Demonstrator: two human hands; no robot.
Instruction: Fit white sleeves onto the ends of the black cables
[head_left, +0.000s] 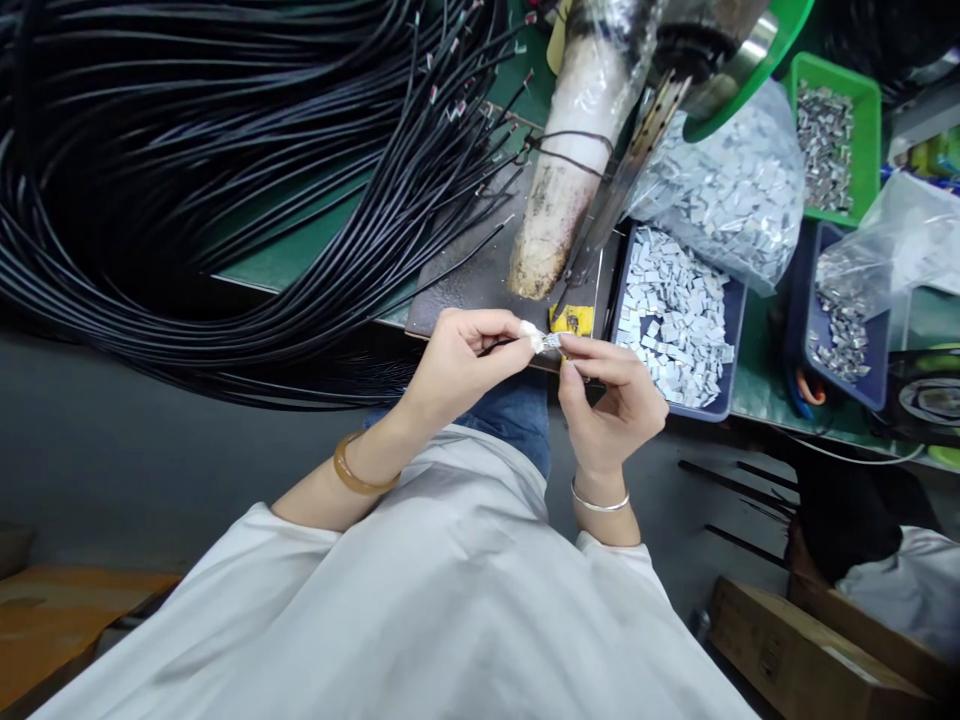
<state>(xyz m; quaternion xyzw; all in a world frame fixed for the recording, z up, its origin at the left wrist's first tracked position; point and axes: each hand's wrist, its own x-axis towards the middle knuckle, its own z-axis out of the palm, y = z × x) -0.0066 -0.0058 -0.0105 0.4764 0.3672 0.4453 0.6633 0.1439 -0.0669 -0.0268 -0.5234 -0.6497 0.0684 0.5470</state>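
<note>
Pinching closed, left hand (469, 350) grips cable (493, 348), right hand (619, 395) metal piece (553, 341) — blue tray (697, 411) at three o'clock, green tray (867, 140) at two, both holding silvery bits (667, 345).

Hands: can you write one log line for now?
left hand: pinching cable | right hand: pinching metal piece | nearby: blue tray

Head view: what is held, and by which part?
Left hand pinches a cable near its end; right hand pinches a metal piece, exact spot unclear.
</note>
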